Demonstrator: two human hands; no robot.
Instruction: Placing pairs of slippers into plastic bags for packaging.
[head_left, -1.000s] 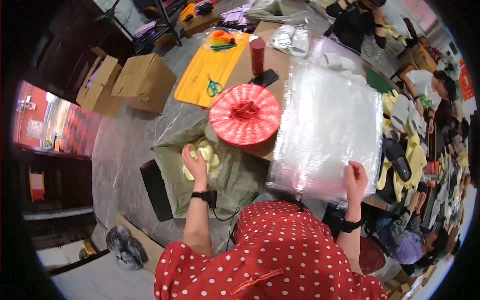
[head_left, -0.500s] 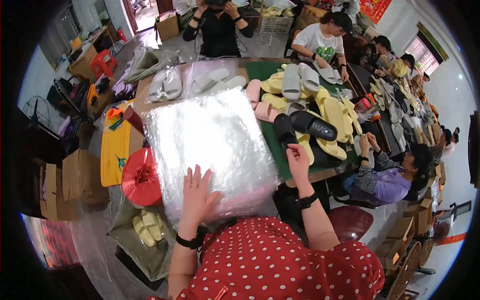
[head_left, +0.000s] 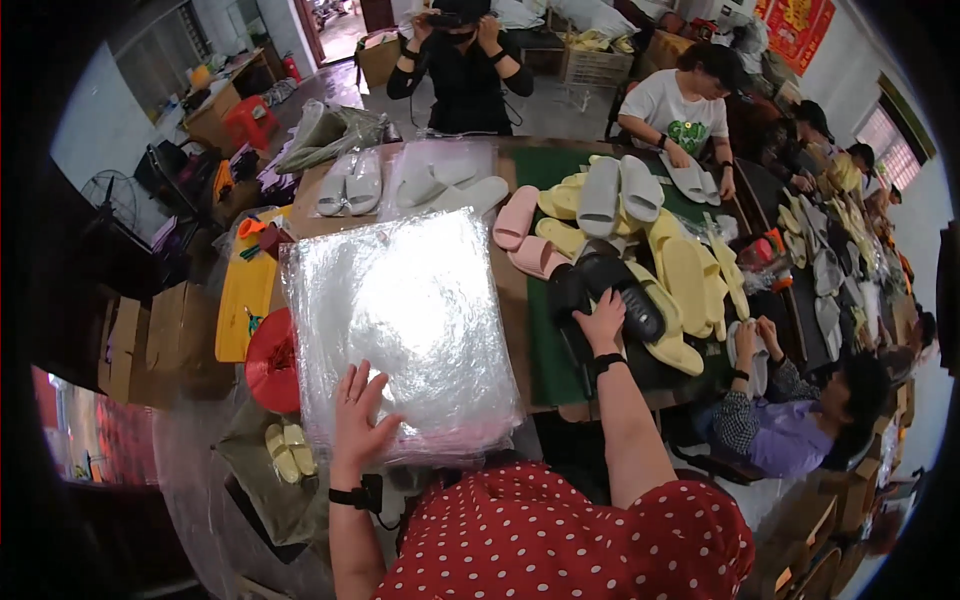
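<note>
My left hand (head_left: pixel 364 415) lies with fingers spread on the near part of a stack of shiny clear plastic bags (head_left: pixel 390 290). To the right, my right hand (head_left: pixel 603 323) reaches over a pair of black slide slippers, its fingers apart and touching them. One black slipper (head_left: pixel 570 305) points toward me at the hand's left; the other black slipper (head_left: pixel 642 308) lies slanted beneath and beside its fingers. Pink slippers (head_left: pixel 516 218) sit just beyond, between the bags and the pile. Yellow slippers (head_left: pixel 683 285) and grey slippers (head_left: pixel 600 197) are heaped around the black pair.
A red roll of plastic twine (head_left: pixel 270 362) stands left of the bags, near a yellow board (head_left: pixel 245 310). Bagged grey slippers (head_left: pixel 350 185) lie at the far edge. Co-workers sit right, one in a purple top (head_left: pixel 800 435); another person (head_left: pixel 465 80) stands opposite.
My right hand has moved forward from the black slippers' near end onto them, its fingers now spreading. My left hand stays on the bags. The whole view has shifted a little.
</note>
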